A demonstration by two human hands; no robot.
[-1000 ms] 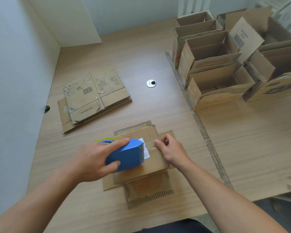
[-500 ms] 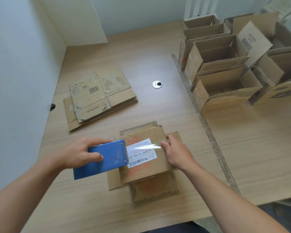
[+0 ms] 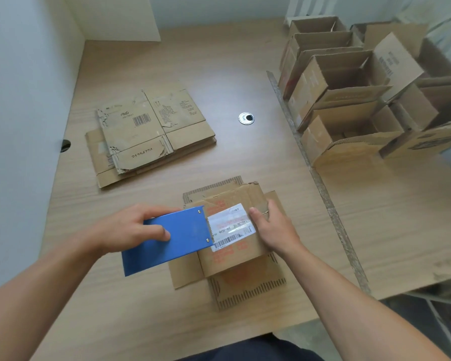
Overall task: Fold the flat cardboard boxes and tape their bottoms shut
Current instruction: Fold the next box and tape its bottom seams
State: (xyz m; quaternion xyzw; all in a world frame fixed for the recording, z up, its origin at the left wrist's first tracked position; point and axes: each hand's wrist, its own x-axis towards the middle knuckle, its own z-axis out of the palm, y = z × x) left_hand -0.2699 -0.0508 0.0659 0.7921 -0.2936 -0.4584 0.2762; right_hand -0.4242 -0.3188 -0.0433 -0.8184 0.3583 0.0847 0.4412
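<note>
Cardboard box (image 3: 235, 259) sits near the middle of the tabletop (image 3: 219, 74), bottom flaps up. The left hand (image 3: 125, 227) grips a blue tape dispenser (image 3: 172, 238) at its left edge. Clear tape (image 3: 229, 225) runs to the right hand (image 3: 274, 230), laid uncurled, pressing the flaps. Far left lie flat boxes (image 3: 151, 136), and far right stand folded boxes (image 3: 344, 100).

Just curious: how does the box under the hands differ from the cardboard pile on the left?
The box is folded up, flaps closed; the pile lies flat. The right hand rests on the box; nothing touches the pile. The box is one piece; the pile stacks several. Both are worn brown cardboard.
</note>
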